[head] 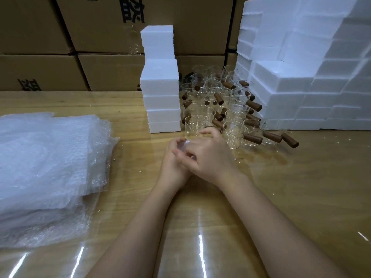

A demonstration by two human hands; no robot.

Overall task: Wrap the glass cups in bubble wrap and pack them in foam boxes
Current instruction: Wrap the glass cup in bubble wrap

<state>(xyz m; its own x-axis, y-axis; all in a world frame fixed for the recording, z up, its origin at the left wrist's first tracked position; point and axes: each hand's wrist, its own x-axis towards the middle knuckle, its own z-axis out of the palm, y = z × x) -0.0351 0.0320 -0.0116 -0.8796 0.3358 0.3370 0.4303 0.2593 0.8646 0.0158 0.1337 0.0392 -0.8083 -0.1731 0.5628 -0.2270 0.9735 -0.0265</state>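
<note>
Several clear glass cups [232,135] with brown wooden handles stand crowded at the table's far middle. A stack of bubble wrap sheets [44,157] lies at the left. White foam boxes form a narrow stack [160,93] left of the cups and a big pile [301,81] to their right. My hands meet just in front of the nearest cups. My left hand [173,165] is curled round a small translucent scrap [187,145]. My right hand [210,155] lies over the left, its fingers curled onto the same scrap. What the scrap is stays unclear.
Large cardboard cartons [80,47] wall off the back. The wooden table [301,187] is covered with a glossy clear sheet. Small foam crumbs lie scattered on it. The nearest wooden handle [291,140] pokes out to the right.
</note>
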